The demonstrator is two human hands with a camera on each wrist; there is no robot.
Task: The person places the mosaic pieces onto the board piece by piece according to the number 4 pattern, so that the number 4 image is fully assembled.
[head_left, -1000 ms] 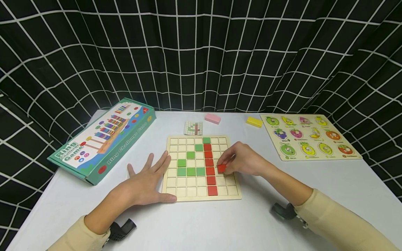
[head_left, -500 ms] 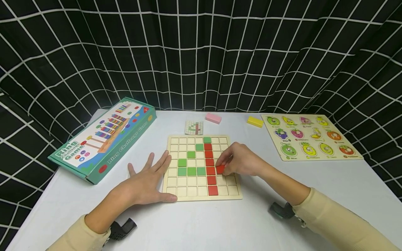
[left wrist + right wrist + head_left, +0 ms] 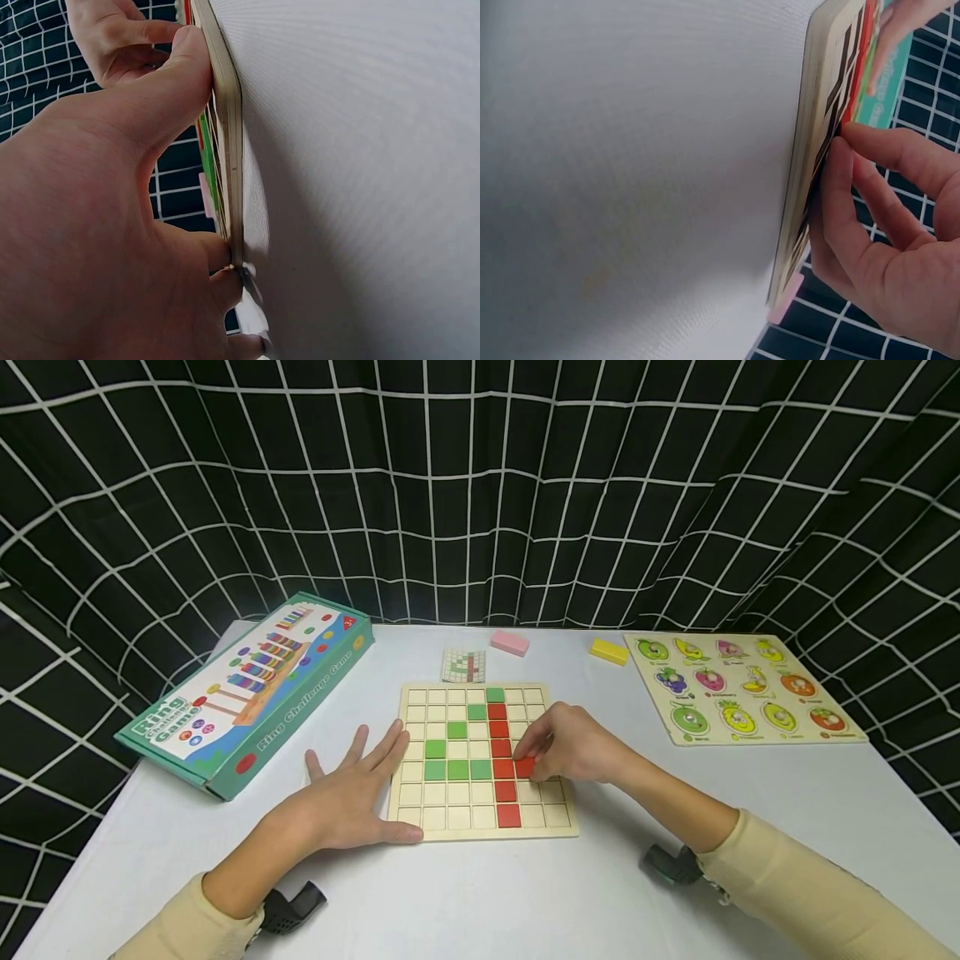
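A wooden grid board lies on the white table. A column of several red tiles runs down it, beside several green tiles in a stepped outline. With thumb and fingertips, my right hand pinches a red square tile at the cell just right of that column; the fingers partly cover it. In the right wrist view, the right fingertips are right at the board's surface. My left hand is spread at the board's left side, its thumb on the front left corner and fingertips on the left edge.
Behind the board lies a small pattern card, near a pink block and a yellow block. A Ring Challenge Game box stands left, and a fruit puzzle board right. A black gridded curtain hangs behind.
The red tile in my right hand has moved slightly left and down, from tilted over the cell to nearly level in it, beside the red column. My left hand stays in place.
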